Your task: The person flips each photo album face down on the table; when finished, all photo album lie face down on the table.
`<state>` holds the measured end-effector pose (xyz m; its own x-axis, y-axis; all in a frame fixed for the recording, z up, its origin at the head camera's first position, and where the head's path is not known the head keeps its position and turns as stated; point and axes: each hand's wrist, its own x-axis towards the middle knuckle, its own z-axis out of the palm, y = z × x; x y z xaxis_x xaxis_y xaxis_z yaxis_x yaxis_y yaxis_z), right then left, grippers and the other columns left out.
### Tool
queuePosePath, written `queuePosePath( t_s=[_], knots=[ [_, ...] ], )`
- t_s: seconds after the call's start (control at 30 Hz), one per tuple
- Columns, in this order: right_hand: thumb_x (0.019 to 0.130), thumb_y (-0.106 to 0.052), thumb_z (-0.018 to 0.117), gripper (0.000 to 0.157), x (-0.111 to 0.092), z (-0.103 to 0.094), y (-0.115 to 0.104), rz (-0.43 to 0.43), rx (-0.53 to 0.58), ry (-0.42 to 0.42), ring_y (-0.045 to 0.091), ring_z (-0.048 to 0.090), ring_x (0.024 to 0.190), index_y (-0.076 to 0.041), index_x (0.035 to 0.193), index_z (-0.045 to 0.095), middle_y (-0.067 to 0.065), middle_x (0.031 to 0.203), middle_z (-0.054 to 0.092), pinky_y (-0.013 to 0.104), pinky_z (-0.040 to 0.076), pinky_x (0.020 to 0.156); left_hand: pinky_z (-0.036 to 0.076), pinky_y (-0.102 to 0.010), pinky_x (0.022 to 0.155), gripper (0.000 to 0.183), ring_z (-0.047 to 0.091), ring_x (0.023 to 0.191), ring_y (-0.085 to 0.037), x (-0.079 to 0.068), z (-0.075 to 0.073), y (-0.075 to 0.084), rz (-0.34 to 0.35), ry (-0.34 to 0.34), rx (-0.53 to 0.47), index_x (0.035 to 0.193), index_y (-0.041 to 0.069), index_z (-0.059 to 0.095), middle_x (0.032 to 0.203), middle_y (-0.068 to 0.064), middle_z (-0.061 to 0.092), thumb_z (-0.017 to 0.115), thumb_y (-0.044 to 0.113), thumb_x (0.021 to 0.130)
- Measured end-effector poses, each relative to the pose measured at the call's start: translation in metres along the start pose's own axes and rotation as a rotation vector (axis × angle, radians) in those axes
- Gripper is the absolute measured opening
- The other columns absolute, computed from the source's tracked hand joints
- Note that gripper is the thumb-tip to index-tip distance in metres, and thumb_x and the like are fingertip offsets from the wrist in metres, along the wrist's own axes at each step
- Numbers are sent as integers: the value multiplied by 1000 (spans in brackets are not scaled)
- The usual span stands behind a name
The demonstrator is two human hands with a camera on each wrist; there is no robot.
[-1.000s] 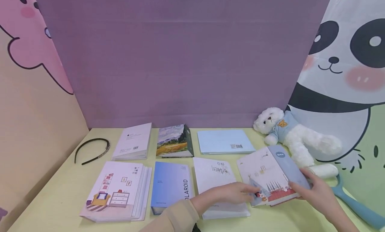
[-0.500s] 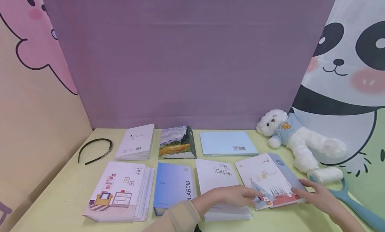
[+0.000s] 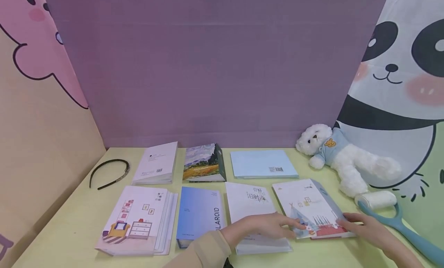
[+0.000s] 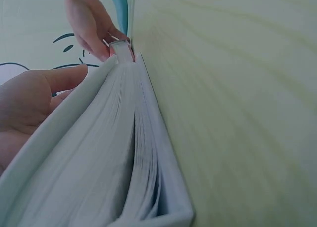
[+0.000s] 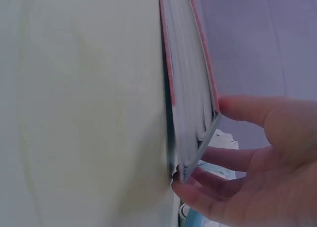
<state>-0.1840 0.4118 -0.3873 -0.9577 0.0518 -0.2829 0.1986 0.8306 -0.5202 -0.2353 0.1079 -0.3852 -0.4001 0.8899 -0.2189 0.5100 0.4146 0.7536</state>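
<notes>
A white photo album [image 3: 305,206] with a drawn tent, a red lower edge and a grey-blue spine lies at the front right. My right hand [image 3: 367,227] holds its spine side; in the right wrist view the thumb lies on the cover and the fingers [image 5: 198,197] bend under the spine. My left hand [image 3: 267,225] reaches over a second, plain white album [image 3: 249,206] and pinches the tent album's lower left corner, thumb on the cover; its other fingertips are hidden. In the left wrist view that hand [image 4: 29,103] is above the plain album's pages [image 4: 94,142].
A blue POLAROID album [image 3: 197,218] and a pink-white album [image 3: 135,221] lie to the left. Behind stand a white book [image 3: 157,164], a landscape book [image 3: 201,164] and a light blue book [image 3: 261,164]. A headband [image 3: 111,173], teddy bear [image 3: 343,156] and lint roller [image 3: 399,221] lie at the sides.
The tent album has come down flatter and moved a little toward me, lining up beside the plain white album. Both hands have stayed on it.
</notes>
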Motion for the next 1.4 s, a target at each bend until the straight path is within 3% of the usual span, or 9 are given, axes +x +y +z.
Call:
queuePosePath(
  t_s=[0.2, 0.37, 0.5, 0.7, 1.0, 1.27, 1.4],
  knots=[
    [93, -43, 54, 71, 3, 2, -3, -58, 0, 18, 37, 59, 104, 16, 131, 40, 39, 130, 41, 35, 51, 74, 19, -25, 115, 40, 17, 142, -6, 2, 0, -2, 10, 24, -31, 139, 26, 47, 153, 9, 26, 45, 27, 100],
    [91, -33, 60, 65, 4, 3, -9, -150, -21, 55, 34, 61, 100, 12, 134, 41, 38, 131, 42, 30, 50, 71, 26, -23, 112, 38, 26, 139, -5, 3, 1, -4, 5, 66, -43, 137, 25, 49, 147, 10, 38, 47, 25, 99],
    [90, -33, 61, 62, 5, 4, -14, -143, -58, 73, 33, 61, 100, 8, 133, 44, 36, 129, 46, 29, 49, 70, 30, -24, 110, 38, 33, 135, -5, 3, 2, -4, -8, 93, -64, 137, 24, 50, 144, 12, 42, 48, 25, 98],
    [90, -34, 61, 57, 6, 5, -17, -157, -129, 124, 25, 64, 93, 6, 130, 50, 33, 124, 53, 25, 47, 64, 31, -24, 109, 37, 33, 135, -5, 2, 1, -3, -9, 85, -99, 136, 24, 50, 144, 12, 42, 47, 25, 99],
    [89, -33, 63, 56, 8, 6, -16, -174, -159, 128, 33, 64, 98, 5, 129, 51, 33, 127, 51, 32, 51, 72, 31, -26, 110, 35, 26, 139, -6, 3, 1, -4, -41, 61, -200, 134, 24, 53, 150, 9, 33, 46, 24, 99],
    [91, -36, 60, 57, 7, 4, -14, -182, -157, 130, 44, 56, 108, 4, 131, 51, 34, 127, 50, 47, 50, 79, 32, -25, 109, 35, 25, 140, -5, 3, 2, -2, -45, 57, -165, 134, 25, 52, 153, 9, 27, 45, 25, 100],
    [90, -38, 60, 59, 7, 4, -13, -171, -137, 120, 42, 57, 108, 3, 132, 50, 34, 128, 50, 42, 51, 77, 33, -25, 108, 35, 25, 140, -6, 1, 2, 0, -54, 58, -167, 134, 24, 53, 153, 9, 27, 46, 25, 100]
  ],
)
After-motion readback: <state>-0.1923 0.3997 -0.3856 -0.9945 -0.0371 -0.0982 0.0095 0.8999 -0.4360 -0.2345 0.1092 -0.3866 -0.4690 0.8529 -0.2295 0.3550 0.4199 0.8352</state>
